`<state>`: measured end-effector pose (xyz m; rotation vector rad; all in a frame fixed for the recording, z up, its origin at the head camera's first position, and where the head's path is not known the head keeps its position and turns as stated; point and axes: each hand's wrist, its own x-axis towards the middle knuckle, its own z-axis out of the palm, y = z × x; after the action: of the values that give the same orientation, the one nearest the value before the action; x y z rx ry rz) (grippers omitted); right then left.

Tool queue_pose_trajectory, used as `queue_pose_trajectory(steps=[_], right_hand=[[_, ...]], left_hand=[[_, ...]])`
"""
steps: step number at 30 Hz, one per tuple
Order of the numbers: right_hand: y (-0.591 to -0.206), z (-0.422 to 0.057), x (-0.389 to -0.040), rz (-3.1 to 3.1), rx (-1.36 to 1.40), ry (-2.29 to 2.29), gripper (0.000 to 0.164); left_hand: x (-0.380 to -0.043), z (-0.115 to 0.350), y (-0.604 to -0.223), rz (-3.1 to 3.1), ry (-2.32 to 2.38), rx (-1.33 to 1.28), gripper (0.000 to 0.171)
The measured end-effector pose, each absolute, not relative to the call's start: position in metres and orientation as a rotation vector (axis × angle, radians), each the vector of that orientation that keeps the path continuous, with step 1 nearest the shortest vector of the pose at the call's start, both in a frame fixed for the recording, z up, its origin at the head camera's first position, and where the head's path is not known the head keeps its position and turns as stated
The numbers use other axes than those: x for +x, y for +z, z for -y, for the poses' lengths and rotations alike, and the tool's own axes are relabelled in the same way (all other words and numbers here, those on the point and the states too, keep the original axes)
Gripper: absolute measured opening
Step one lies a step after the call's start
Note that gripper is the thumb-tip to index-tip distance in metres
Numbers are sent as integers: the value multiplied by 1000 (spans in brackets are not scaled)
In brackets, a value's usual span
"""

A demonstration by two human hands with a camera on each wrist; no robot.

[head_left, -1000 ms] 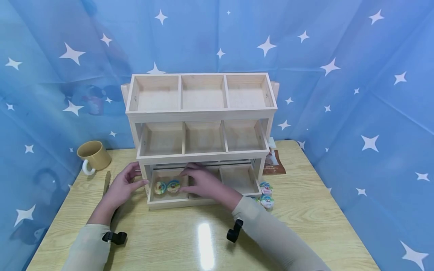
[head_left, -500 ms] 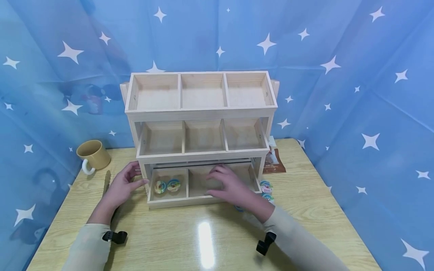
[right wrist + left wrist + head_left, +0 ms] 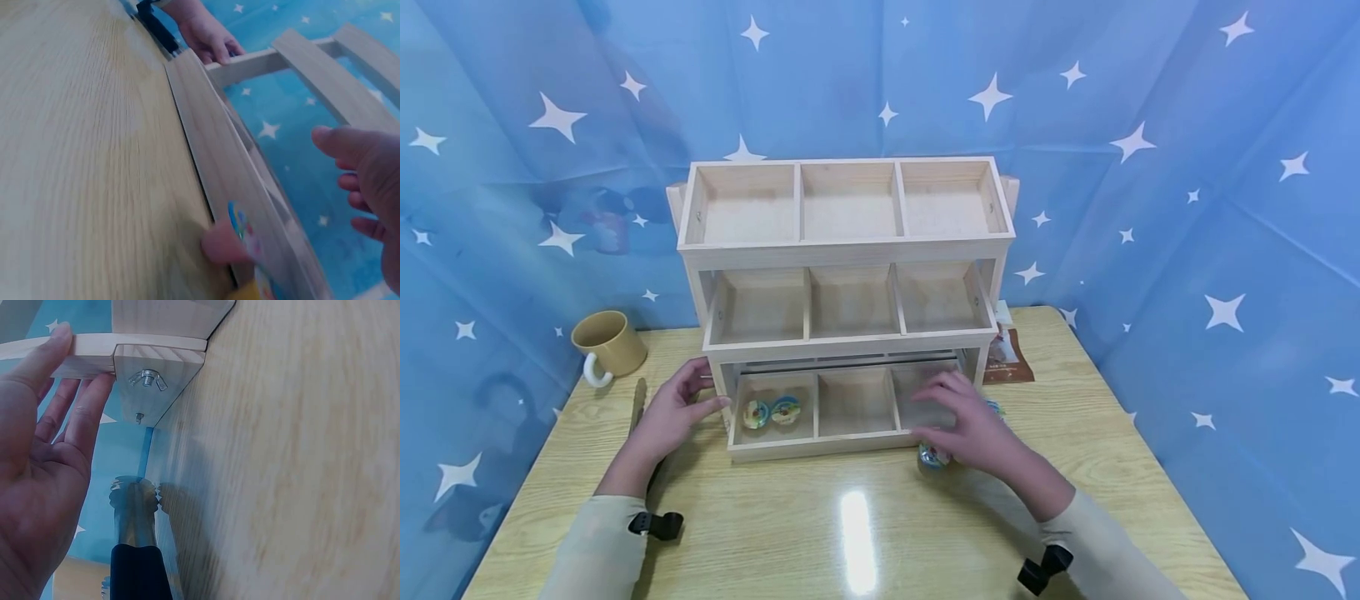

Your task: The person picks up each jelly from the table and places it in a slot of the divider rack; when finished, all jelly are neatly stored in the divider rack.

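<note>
A three-tier wooden rack (image 3: 846, 258) stands on the table, each tier a tray split into three compartments. My left hand (image 3: 673, 408) grips its left post (image 3: 90, 355) between thumb and fingers. Two small jelly cups (image 3: 771, 412) lie in the left compartment of the bottom tray (image 3: 820, 450). My right hand (image 3: 973, 425), holding nothing, hovers at that tray's right compartment, fingers loosely bent. Below it a jelly cup (image 3: 932, 456) sits on the table before the tray. In the right wrist view a pink jelly cup (image 3: 225, 242) shows beside the rack's front board, blurred.
Left of the rack lies a serrated knife (image 3: 134, 512) with a black handle. Behind it stands a tan mug (image 3: 610, 343) with a white handle. A brown packet (image 3: 1007, 358) lies right of the rack. Starred blue cloth (image 3: 1150, 250) hangs behind and at both sides.
My right hand has moved rightward from the left compartment, past the middle one, to the right end of the bottom tray. The left hand and both cups in the tray have stayed put.
</note>
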<state>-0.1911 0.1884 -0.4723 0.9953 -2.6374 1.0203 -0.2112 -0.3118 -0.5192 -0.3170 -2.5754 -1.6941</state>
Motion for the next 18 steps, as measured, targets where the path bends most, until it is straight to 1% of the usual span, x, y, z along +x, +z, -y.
queue_pose_trajectory(steps=[12, 18], right_hand=[[-486, -254, -171, 2643, 838, 943, 50], [-497, -274, -166, 2668, 796, 877, 46]], left_hand=[[-210, 311, -519, 2595, -1699, -296, 68], [-209, 311, -516, 2602, -1697, -286, 69]])
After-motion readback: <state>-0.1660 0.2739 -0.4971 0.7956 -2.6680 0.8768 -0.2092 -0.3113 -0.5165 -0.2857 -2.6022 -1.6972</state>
